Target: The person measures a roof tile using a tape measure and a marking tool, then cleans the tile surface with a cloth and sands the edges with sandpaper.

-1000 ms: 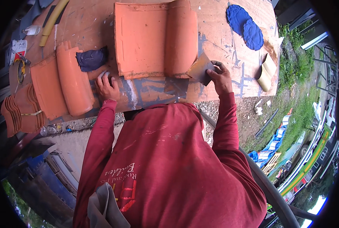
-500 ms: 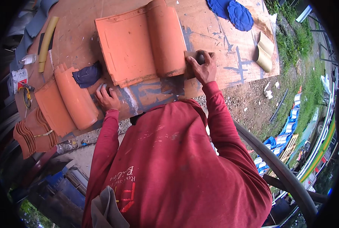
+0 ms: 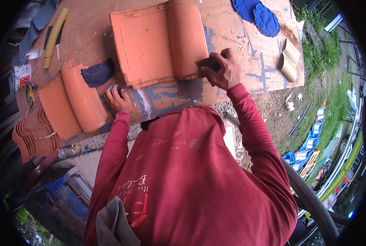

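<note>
A large orange roof tile [image 3: 148, 45] with a raised round rib lies on the wooden table. At its lower right corner, my right hand [image 3: 227, 74] pinches a thin flat dark-brown piece [image 3: 209, 64], tilted against the end of the rib. What kind of piece it is, I cannot make out. My left hand [image 3: 118, 100] is at the table's near edge, fingers bent over a small grey piece [image 3: 111, 87] that is mostly covered. Between that hand and the smaller orange tile [image 3: 80, 100] on the left lies a crumpled dark-blue cloth [image 3: 97, 74].
Several stacked curved tile pieces [image 3: 31, 137] sit at the left edge, beside a tape measure [image 3: 28, 96]. A tan tube [image 3: 55, 39] lies farther back. Blue cloths [image 3: 265, 18] and a beige curved piece [image 3: 289, 60] are on the table's right. A dark metal bar [image 3: 310, 192] runs beside my right arm.
My right hand has turned and lifted, tipping the brown piece from flat on the table to up against the tile's rib. My left hand stays by the table edge. The view has shifted slightly.
</note>
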A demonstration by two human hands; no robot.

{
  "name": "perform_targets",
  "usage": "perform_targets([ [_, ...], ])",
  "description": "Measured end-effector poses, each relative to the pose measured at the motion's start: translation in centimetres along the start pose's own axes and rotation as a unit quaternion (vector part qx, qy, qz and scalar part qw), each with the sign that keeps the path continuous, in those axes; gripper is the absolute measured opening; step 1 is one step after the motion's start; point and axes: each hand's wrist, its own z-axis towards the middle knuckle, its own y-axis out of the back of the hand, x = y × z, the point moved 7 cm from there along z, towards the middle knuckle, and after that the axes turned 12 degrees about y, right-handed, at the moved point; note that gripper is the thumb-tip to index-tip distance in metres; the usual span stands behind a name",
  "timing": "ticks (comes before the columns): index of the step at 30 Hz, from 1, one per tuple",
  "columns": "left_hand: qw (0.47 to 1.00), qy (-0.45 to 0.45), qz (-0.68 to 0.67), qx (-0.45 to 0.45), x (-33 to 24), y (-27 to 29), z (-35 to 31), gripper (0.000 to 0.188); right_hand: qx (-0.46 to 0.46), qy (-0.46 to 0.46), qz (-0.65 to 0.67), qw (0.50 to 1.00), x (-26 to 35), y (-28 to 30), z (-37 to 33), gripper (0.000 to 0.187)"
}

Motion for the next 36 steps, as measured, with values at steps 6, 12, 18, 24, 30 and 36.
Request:
perform_targets([
  [6,1.0,0.014,0.008,0.005,0.3,-0.1,0.2,0.035,0.111,0.124,-0.01,0.986,2.8,0.0,2.8,0.047],
  [12,1.0,0.008,-0.005,0.003,0.3,0.0,0.4,0.035,0.17,0.202,-0.02,0.964,5.1,-0.2,4.8,0.04],
  [18,1.0,0.017,-0.001,0.008,0.3,0.0,0.2,0.034,0.245,0.266,-0.032,0.932,7.3,-1.2,4.9,0.027],
  [24,1.0,0.02,-0.004,-0.003,0.6,0.1,0.4,0.034,0.206,0.195,-0.075,0.956,6.8,-0.9,6.5,0.035],
  [30,1.0,0.023,-0.009,0.002,1.0,-0.1,0.3,0.035,0.191,0.206,-0.088,0.956,8.1,-1.2,7.7,0.026],
  [36,0.999,0.029,-0.015,0.005,1.3,-0.1,0.2,0.035,0.223,0.216,-0.104,0.945,9.0,-1.8,8.5,0.019],
])
